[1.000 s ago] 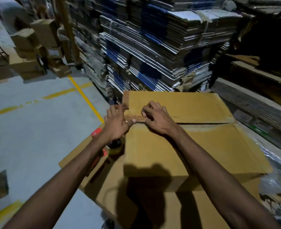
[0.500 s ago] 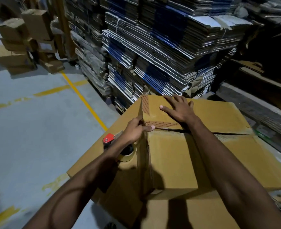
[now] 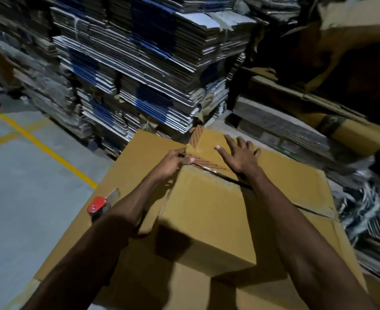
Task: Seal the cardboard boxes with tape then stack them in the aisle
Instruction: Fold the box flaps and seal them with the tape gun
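The right hand (image 3: 240, 156) lies flat, fingers spread, on the far top flap of the brown cardboard box (image 3: 209, 220) — pressing it down. The left hand (image 3: 173, 161) curls at the box's left top edge, its grip pinched on the printed brown tape strip (image 3: 207, 163) across the seam. The box sits on a larger flat cardboard carton (image 3: 131, 162). A red-handled tape dispenser (image 3: 98, 204) lies near left, mostly hidden behind the left forearm.
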A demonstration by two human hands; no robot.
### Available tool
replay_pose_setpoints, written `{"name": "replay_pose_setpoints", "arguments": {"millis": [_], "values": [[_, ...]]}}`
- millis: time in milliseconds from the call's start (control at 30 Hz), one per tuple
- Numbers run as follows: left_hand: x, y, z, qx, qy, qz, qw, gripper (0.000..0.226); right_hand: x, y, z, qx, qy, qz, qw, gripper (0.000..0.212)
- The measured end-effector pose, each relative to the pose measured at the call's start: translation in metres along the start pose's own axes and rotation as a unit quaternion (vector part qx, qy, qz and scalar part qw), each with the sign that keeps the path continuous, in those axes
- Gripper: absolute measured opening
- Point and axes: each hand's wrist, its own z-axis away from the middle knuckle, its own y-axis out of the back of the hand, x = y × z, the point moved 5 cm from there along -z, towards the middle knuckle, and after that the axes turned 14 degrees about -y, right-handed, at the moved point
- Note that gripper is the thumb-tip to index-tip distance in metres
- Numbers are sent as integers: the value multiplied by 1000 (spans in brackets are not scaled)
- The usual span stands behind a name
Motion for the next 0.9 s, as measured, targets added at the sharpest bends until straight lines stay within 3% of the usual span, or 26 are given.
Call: {"name": "replay_pose_setpoints", "arguments": {"millis": [267,333,400,467,567,733,800,867,900], "values": [[1,-14,-27,-47,24,-57,997,19,28,-2,-1,-12,-35,-14,999,77],[7,-12,-26,-27,30,-155,987,14,28,-5,0,-15,-42,-18,999,76],[10,-6,-19,1,44,-311,949,33,25,-4,4,-6,-34,-31,999,75],[6,-4,-6,5,45,-354,934,42,12,3,15,13,26,-37,999,72],[2,0,16,-16,50,-275,960,50,-34,3,58,0,168,-64,984,78],[-2,8,39,-2,68,-201,977,26,-96,-22,135,-58,294,-113,947,66],[-14,18,58,-2,99,-177,979,22,-100,-23,152,-92,315,-91,940,84],[-31,33,89,17,141,-251,958,22,-98,-24,168,-108,372,-42,921,102],[-41,44,109,38,163,-356,920,28,-100,-27,176,-99,409,-14,907,105]]}}
